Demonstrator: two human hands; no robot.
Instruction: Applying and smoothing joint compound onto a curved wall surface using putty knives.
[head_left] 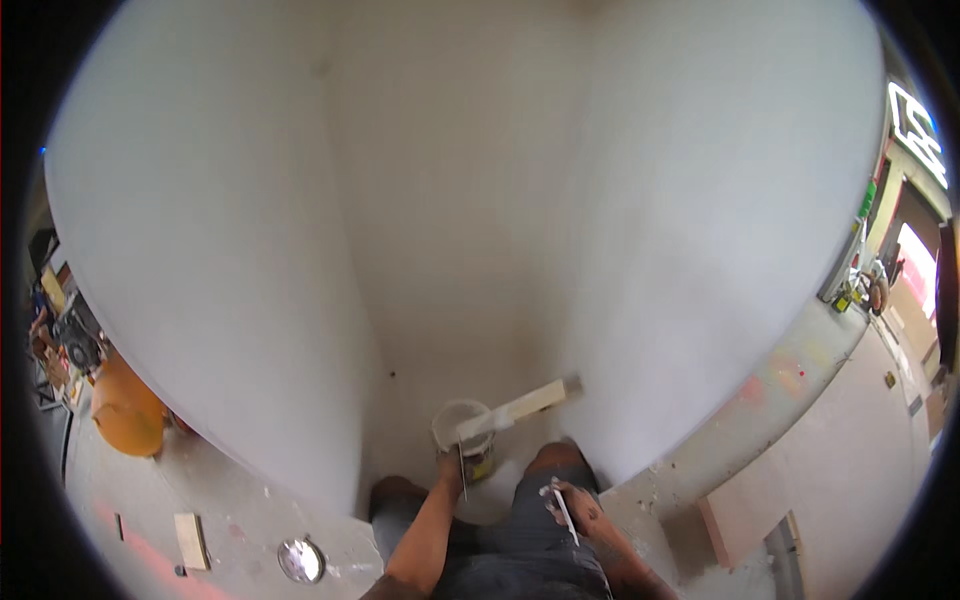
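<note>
In the head view, the left hand closes on a thin, dark-edged flat blade beside a round, pale-rimmed bucket with a yellowish label, standing just ahead of the knees. The right hand, its fingers smeared white, grips a flat, white-edged tool over the thigh. A pale, straight-sided wooden-looking bar lies across the bucket's rim; good handling probably means not knocking it. Smooth, matte white panels rise around.
</note>
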